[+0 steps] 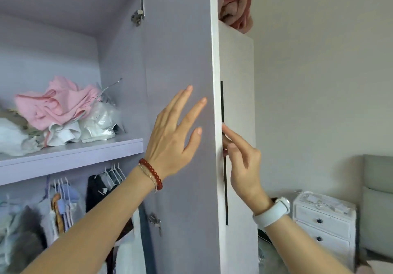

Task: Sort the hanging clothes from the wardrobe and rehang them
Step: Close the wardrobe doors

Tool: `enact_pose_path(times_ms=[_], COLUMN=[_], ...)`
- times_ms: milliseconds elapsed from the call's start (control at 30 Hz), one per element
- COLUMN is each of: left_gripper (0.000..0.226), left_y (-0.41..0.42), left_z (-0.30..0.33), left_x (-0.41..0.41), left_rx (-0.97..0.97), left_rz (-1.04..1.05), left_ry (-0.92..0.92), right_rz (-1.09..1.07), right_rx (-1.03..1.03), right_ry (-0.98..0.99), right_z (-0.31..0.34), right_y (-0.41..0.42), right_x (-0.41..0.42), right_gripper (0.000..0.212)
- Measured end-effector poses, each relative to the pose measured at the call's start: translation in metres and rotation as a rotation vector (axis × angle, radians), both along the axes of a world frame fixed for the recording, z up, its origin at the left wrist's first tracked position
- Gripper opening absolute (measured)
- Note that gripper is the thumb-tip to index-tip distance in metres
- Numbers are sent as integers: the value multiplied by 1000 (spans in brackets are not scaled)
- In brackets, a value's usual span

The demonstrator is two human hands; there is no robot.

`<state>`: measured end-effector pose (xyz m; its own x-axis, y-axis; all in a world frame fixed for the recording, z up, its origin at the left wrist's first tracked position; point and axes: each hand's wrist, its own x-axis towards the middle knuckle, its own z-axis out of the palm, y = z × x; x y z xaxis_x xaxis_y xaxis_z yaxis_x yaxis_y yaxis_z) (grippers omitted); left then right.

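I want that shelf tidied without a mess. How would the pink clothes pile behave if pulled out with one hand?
The pink clothes pile looks crumpled and loosely heaped, so it would likely flop and come apart. It lies on the white clothes beside a plastic bag, so those might drag along. It is probably light.

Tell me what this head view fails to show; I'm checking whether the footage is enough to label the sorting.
- Hanging clothes: blurred; the left forearm and frame edges cover part, so garments cannot be counted.
- Right hand: its fingertips pass behind the door edge at the dark handle strip, so the grip is unclear.
- Left hand: contact with the door's inner face is uncertain.
- Pink bundle on top: cropped by the frame.
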<state>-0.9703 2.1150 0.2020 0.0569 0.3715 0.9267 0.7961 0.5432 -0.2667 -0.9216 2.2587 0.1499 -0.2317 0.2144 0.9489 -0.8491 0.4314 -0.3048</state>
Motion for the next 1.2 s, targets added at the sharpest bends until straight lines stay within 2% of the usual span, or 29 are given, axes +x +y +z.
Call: enact_pose_path(times_ms=[167,333,533,633,767,933,1033,1100,1200], left_gripper=[43,45,53,57,65,66,63,55,36], left_y=[-65,-160,-258,-286,-306,-296,-290,-288,-297], left_z=[14,12,7,9,12,11,12,7,-4], left_x=[10,17,18,7,-15,-27,-14,12,64], left_rx=[15,4,-54,-106,-99,-91,-71,37,91], left_rz=[78,402,898,1131,1321,1436,1406,1292,1204], left_ry=[154,264,25,-162,-331,-410,-417,-345,-104], right_rz=[151,32,-126,-174,-223,-241,-183,-131,-45], right_rx=[183,473,803,882,947,995,968,911,714], right_ry=[107,162,-7,-84,-172,-235,-226,-81,173], right_z=[-8,-19,-24,-21,-15,-7,0,5,6], right_y=[-68,-143,-231,-260,-283,-301,-299,-293,-292], right_x=[-16,-49,-97,-115,-128,-131,-123,-112,-97], right_gripper=[36,44,63,69,66,63,57,49,34])
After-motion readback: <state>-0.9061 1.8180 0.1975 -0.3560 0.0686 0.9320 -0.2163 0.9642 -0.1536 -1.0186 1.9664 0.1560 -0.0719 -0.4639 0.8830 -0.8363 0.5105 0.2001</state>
